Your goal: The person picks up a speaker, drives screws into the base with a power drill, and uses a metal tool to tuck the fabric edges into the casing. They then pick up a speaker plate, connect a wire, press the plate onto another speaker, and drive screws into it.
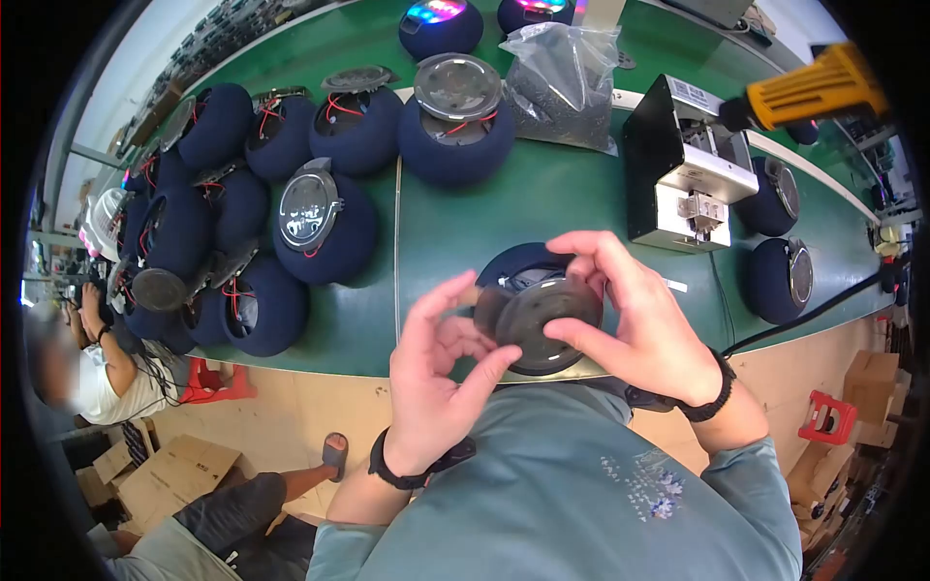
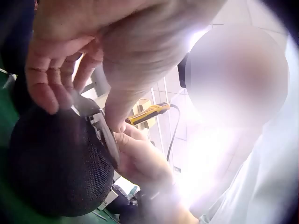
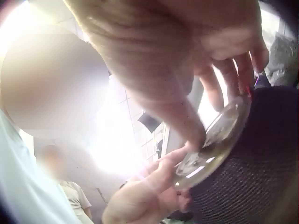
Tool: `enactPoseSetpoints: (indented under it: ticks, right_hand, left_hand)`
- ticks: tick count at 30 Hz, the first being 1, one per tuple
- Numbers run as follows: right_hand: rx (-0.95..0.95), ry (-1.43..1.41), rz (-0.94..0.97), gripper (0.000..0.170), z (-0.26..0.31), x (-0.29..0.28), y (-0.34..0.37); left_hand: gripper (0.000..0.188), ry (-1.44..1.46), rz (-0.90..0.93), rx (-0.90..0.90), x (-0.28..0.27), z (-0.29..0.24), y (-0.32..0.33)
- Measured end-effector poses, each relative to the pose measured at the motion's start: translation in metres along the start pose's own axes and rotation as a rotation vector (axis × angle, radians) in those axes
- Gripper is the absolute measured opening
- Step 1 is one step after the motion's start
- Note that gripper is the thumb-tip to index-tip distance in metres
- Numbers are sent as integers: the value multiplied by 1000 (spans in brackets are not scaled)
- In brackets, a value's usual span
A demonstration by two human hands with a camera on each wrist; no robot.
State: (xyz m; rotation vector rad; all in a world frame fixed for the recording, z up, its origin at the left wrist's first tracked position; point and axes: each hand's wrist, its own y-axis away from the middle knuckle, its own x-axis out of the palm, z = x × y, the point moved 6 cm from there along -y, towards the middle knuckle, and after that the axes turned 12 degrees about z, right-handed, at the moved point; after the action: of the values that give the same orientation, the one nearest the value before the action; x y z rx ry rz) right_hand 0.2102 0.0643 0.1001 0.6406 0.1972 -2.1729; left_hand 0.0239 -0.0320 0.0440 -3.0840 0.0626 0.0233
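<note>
A dark, see-through round cover (image 1: 547,324) lies tilted over the open side of a navy, mesh-covered round speaker (image 1: 513,259) at the table's near edge. My right hand (image 1: 644,324) grips the cover from the right, thumb on its face and fingers at the far rim. From the left, my left hand (image 1: 441,353) holds the cover's edge between thumb and curled fingers. In the left wrist view the cover (image 2: 110,142) stands slightly off the speaker's mesh (image 2: 60,163), with a small catch at its rim. The right wrist view shows the cover's shiny face (image 3: 212,151) under the right thumb.
Several navy speakers (image 1: 354,228) with loose covers and red wires crowd the left. A bag of small dark parts (image 1: 562,82) lies behind, and a metal-and-black fixture (image 1: 688,174) stands right. A yellow power tool (image 1: 819,87) hangs upper right. Another person (image 1: 121,373) sits at left.
</note>
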Motion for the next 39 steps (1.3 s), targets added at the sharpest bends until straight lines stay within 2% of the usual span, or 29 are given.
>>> enactPoseSetpoints:
  ticks: [1,2,3,5,6,7,9,10,11,13,14,15,17,18,19,21,25,27,28,29,31,32,33,34,35,36,37,39]
  right_hand:
    - [116,-156,57,46,-5,2,1]
    - [6,-162,26,41,-17,6,2]
    - [13,-163,32,41,-19,5,7]
    - [278,-863,-99,39,-41,10,21]
    - [253,-971,-175,37,-29,9,23]
    - [259,-971,-170,37,-30,14,30]
    - [368,-1155,-69,38,-37,36,50]
    - [399,-1117,14,41,-30,39,53]
    - [403,-1118,15,41,-34,36,56]
    - [273,-565,64,51,-35,16,59]
    - [224,-445,-88,70,-29,3,53]
    - [229,-448,-85,70,-27,-3,50]
    - [143,-182,47,90,-17,-7,41]
    - [101,-171,127,103,-11,1,42]
    - [27,-34,114,107,0,7,42]
    - [-159,164,-76,109,17,18,37]
    - [-193,317,-148,108,15,39,34]
    - [-144,489,-160,106,19,39,37]
    - [-141,485,-163,106,18,38,37]
    - [-144,489,-168,105,16,35,39]
    - [-147,491,-173,105,7,28,43]
    - [-170,244,-196,104,-7,22,46]
    - [-189,-4,-213,103,-21,17,48]
    - [-228,-127,-192,104,-30,16,46]
    - [-229,-130,-193,104,-35,12,46]
    - [-230,-235,-170,105,-41,10,46]
    - [-231,-340,-148,106,-47,8,46]
    - [-187,-375,-134,105,-50,6,49]
  left_hand:
    - [90,247,-75,45,0,1,-5]
    - [86,301,-118,78,-1,-1,-12]
    - [86,307,-122,72,-2,-1,-16]
    - [81,250,-108,48,-4,-5,-22]
    - [79,147,11,-39,-4,-9,-21]
    - [79,150,7,-43,-7,-14,-20]
    - [76,177,245,-173,5,-18,-18]
    - [68,89,351,-197,9,-23,-23]
    - [68,92,351,-201,4,-26,-30]
    - [65,67,533,-224,4,-31,-44]
    - [69,-42,607,-242,2,-38,-54]
    - [69,-38,607,-248,-1,-41,-65]
    - [77,-201,848,-98,4,-47,-85]
    - [80,-136,869,-119,6,-42,-96]
    - [80,-128,885,-122,6,-41,-106]
    - [80,-47,991,-158,12,-31,-118]
    - [80,-34,1041,-168,20,-21,-130]
    - [80,156,924,-268,15,-18,-128]
    - [78,149,851,-395,8,-24,-124]
    - [78,147,855,-399,5,-20,-117]
    - [75,-65,677,19,-12,-23,-116]
    - [67,-173,745,168,-20,-24,-112]
    - [67,-174,745,166,-27,-19,-108]
    - [61,-236,836,262,-28,-18,-100]
    - [57,-299,929,359,-25,-15,-91]
    - [51,-430,862,342,-24,-7,-81]
    - [50,-570,824,431,-22,-10,-73]
    - [50,-791,641,413,-13,-16,-49]
